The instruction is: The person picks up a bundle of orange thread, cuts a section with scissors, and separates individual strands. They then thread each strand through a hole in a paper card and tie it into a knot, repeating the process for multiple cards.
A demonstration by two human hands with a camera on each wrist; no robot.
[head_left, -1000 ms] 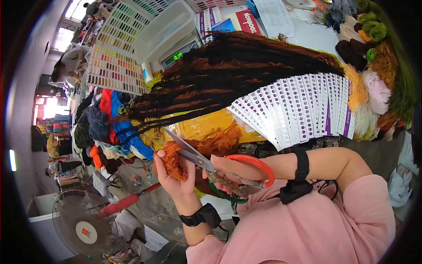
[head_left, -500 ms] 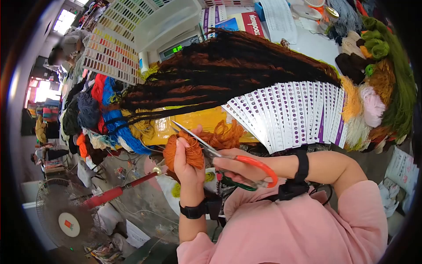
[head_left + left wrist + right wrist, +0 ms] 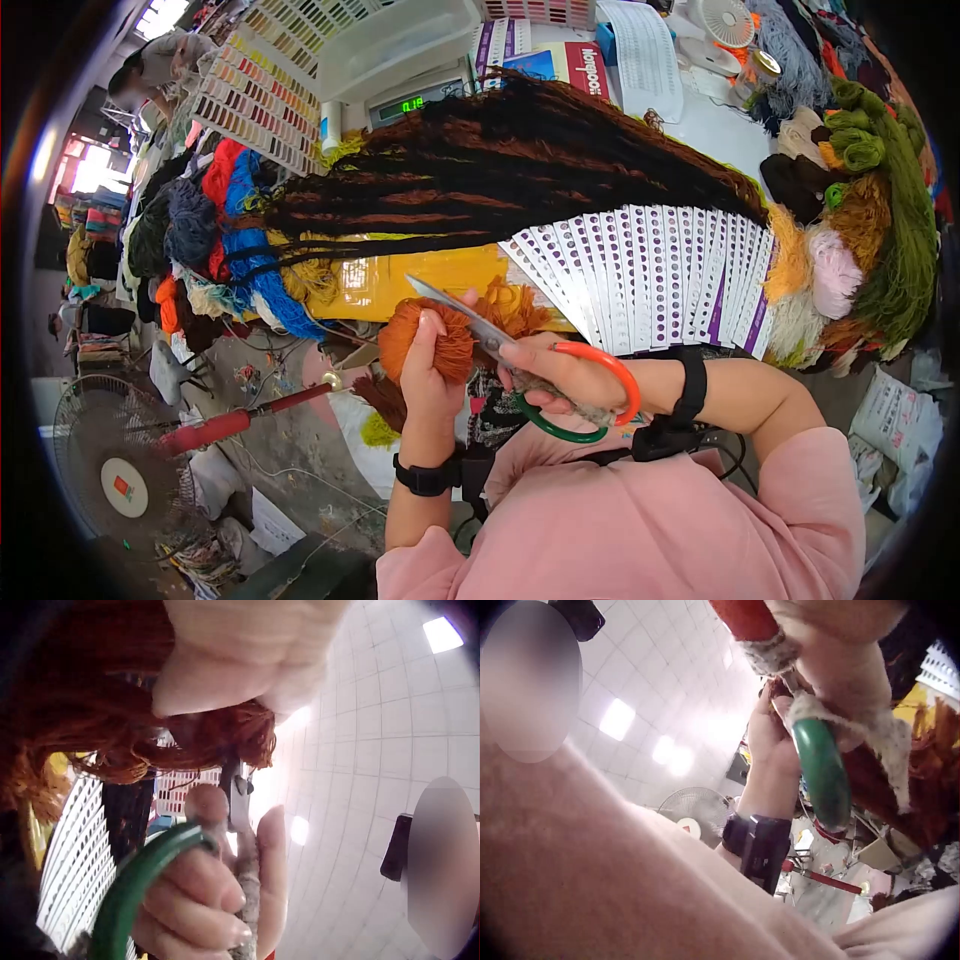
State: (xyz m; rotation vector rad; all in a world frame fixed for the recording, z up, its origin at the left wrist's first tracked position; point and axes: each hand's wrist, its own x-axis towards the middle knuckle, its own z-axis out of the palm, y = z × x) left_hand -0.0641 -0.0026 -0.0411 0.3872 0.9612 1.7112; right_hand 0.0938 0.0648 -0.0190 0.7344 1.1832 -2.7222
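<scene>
Yarn skeins crowd the cluttered worktop (image 3: 700, 120), with dark brown and rust hanks (image 3: 500, 170) draped over fanned white sample cards (image 3: 650, 270). Before them, her left hand (image 3: 432, 375) grips an orange yarn tuft (image 3: 428, 340); her right hand (image 3: 560, 375) holds orange-and-green-handled scissors (image 3: 520, 360), blades against the tuft.

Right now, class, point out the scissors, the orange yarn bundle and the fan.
scissors (image 3: 500, 345): head view, on the blades near the pivot.
orange yarn bundle (image 3: 425, 335): head view, its rounded top.
fan (image 3: 120, 480): head view, the grille centre.
</scene>
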